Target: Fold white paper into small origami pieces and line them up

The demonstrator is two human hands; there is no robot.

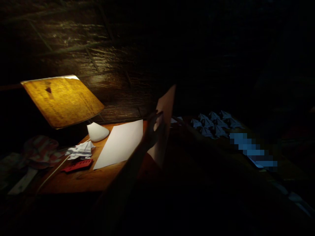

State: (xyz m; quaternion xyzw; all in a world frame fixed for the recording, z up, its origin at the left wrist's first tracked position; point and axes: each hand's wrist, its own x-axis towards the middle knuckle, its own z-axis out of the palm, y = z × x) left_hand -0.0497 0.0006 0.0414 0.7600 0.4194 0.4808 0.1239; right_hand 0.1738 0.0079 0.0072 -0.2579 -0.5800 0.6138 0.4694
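While the left hand (pixel 153 132) has its curved fingers against the raised sheet (pixel 168 105), and I cannot tell if they clamp it, the right hand (pixel 180 121) is only a dim shape at its three o'clock, fingers unclear to me. From this sheet, a flat white sheet (pixel 120 141) lies at nine o'clock on the wooden table (pixel 88 182), with a red object (pixel 78 166) at eight. Small folded papers (pixel 207 122) lie farther at three o'clock, and toward ten glows a yellow lampshade (pixel 66 103) before the wall (pixel 98 62).
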